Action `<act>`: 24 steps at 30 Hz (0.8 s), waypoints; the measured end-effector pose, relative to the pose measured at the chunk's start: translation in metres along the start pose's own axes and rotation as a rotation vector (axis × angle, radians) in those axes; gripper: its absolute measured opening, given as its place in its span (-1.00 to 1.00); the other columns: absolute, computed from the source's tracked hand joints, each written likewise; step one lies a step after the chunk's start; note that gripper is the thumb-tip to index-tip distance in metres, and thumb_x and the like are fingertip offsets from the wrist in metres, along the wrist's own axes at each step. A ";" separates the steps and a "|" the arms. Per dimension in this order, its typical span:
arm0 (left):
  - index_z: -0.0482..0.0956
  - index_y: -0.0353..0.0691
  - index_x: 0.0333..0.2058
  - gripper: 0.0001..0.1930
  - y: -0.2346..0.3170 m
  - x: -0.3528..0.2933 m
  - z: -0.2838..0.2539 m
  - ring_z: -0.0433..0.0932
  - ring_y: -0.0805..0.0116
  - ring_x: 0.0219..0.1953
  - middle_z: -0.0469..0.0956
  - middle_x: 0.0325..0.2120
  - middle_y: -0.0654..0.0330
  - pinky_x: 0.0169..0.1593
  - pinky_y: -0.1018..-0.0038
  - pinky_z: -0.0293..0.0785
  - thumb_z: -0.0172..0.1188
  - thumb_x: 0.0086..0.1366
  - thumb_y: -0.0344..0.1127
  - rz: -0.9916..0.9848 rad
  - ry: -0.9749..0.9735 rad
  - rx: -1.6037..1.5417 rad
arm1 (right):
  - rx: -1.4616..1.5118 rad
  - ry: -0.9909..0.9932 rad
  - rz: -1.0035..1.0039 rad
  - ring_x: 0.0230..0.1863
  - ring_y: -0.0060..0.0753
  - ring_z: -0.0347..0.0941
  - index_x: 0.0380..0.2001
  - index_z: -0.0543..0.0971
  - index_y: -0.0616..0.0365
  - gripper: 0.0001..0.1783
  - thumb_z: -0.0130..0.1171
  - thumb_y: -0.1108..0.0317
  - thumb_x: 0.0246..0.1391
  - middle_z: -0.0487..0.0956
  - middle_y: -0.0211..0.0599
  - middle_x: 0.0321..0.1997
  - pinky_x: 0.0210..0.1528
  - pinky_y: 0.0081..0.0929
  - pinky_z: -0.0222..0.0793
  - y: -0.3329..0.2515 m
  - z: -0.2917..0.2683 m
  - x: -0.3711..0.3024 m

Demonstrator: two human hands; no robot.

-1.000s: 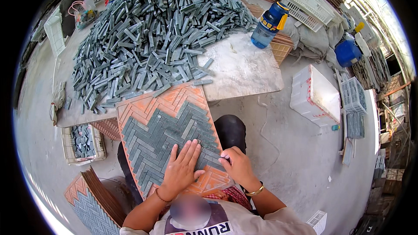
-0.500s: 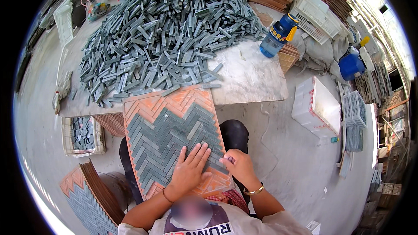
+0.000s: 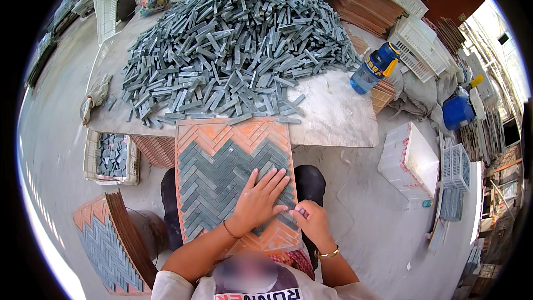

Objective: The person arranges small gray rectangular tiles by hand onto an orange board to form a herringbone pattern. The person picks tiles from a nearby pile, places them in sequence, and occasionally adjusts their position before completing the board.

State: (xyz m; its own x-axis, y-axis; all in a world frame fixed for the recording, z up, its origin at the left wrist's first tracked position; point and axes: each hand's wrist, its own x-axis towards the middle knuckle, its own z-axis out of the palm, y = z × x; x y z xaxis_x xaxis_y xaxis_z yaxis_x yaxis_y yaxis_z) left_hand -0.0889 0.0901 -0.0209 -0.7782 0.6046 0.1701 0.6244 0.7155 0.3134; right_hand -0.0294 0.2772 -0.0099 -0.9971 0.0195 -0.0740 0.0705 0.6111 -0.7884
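An orange tray [image 3: 191,129] with herringbone grooves rests in front of me, its far end against the table edge. Grey-green stone strips [image 3: 208,180] fill its middle in a zigzag pattern, while grooves at the far and near ends are bare. My left hand [image 3: 260,199] lies flat on the strips at the right side, fingers spread, thumb pointing at the other hand. Beside the tray's lower right edge, my right hand [image 3: 315,225] is closed in a pinch. What its fingertips hold, if anything, is too small to make out.
A big heap of loose strips [image 3: 233,50] covers the table [image 3: 333,128]. To its right stands a blue bottle [image 3: 375,69]. Filled trays [image 3: 105,244] lean at lower left, near a crate of stone pieces [image 3: 133,169]. A white box [image 3: 408,161] sits on the floor at right.
The whole view has shifted, so the tray appears straighter and farther right. My left thumb now reaches close to my right fingertips. The left palm stays on the strips.
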 end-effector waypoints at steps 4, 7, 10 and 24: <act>0.19 -0.06 0.27 -0.27 -0.025 0.019 0.000 0.09 0.25 0.33 0.13 0.31 0.25 0.35 0.07 -0.11 -0.07 0.23 0.23 -0.029 0.039 0.038 | 0.005 0.075 -0.061 -0.59 -0.36 0.47 -0.43 0.55 0.23 -0.86 0.31 0.44 -0.07 0.50 -0.24 -0.52 -0.53 -0.48 0.35 -0.008 -0.004 0.000; 0.17 -0.07 0.28 -0.30 -0.050 0.021 -0.002 0.08 0.25 0.34 0.13 0.31 0.24 0.36 0.11 -0.13 -0.06 0.26 0.18 -0.125 0.086 0.062 | -0.017 0.114 -0.106 -0.53 -0.29 0.52 -0.39 0.56 0.23 -0.90 0.24 0.47 -0.02 0.55 -0.19 -0.45 -0.47 -0.46 0.40 -0.010 -0.011 0.004; 0.25 -0.11 0.23 -0.32 -0.073 0.016 -0.010 0.15 0.26 0.30 0.22 0.26 0.21 0.34 0.10 -0.06 0.01 0.23 0.12 -0.172 0.177 0.086 | -0.042 0.173 -0.180 -0.45 -0.18 0.53 -0.39 0.56 0.24 -0.93 0.18 0.48 0.02 0.56 -0.15 -0.42 -0.40 -0.41 0.42 -0.009 -0.017 0.014; 0.21 -0.19 0.25 -0.27 -0.075 -0.069 -0.046 0.11 0.15 0.33 0.18 0.28 0.13 0.36 0.09 -0.12 0.04 0.21 0.12 -0.277 0.018 0.081 | -0.521 -0.124 -0.583 0.34 -0.02 0.12 0.21 0.28 0.24 -0.34 0.11 0.11 0.13 0.23 -0.04 0.32 0.31 -0.02 0.01 -0.009 0.022 0.060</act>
State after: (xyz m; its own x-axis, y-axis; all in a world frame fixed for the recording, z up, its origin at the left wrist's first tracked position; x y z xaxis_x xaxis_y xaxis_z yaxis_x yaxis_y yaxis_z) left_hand -0.0857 -0.0215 -0.0134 -0.9206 0.3760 0.1053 0.3903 0.8786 0.2752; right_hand -0.0894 0.2554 -0.0208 -0.8562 -0.4875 0.1711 -0.5158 0.7880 -0.3361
